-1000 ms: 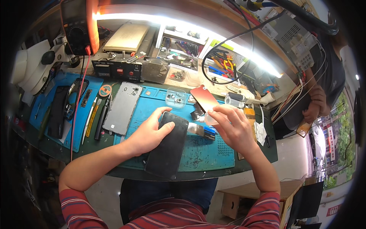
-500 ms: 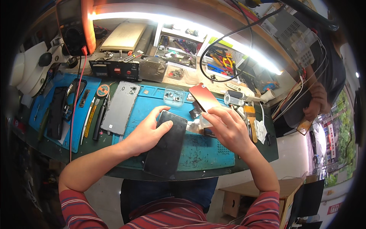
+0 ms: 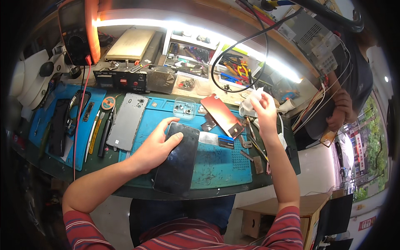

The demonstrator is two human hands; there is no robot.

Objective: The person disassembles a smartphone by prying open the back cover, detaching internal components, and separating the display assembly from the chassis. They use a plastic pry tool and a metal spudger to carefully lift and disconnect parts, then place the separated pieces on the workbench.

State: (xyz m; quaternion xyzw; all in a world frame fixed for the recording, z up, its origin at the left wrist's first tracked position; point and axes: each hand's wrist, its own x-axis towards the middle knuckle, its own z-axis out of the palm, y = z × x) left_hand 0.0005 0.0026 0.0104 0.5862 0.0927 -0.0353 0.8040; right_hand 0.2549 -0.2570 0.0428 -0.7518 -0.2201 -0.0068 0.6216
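Observation:
My left hand (image 3: pixel 152 146) is closed around the upper left of a black phone (image 3: pixel 177 160), thumb over its dark glass. The phone is tilted near the table's front edge. Farther back and to the right, my right hand (image 3: pixel 266 114) pinches a small translucent plastic piece (image 3: pixel 251 99), its exact kind unclear. Just by those fingers lies a clear cylindrical container (image 3: pixel 246 110). Between my hands, a red phone back panel (image 3: pixel 217 109) slants across the blue work mat (image 3: pixel 208 168). A white packet with a blue and black end (image 3: pixel 225 141) lies beside the phone.
A grey phone back panel (image 3: pixel 128 121) and a clear box of small parts (image 3: pixel 184 109) lie on the mat. Left are a solder spool (image 3: pixel 108 103), pen-like tools and another phone's parts. A black cable loop (image 3: pixel 213 66) hangs overhead. Another person (image 3: pixel 342 104) stands at the right.
My right hand has moved back and right from beside the phone, carrying the translucent piece. The packet and red panel are now uncovered. My left hand still grips the phone.

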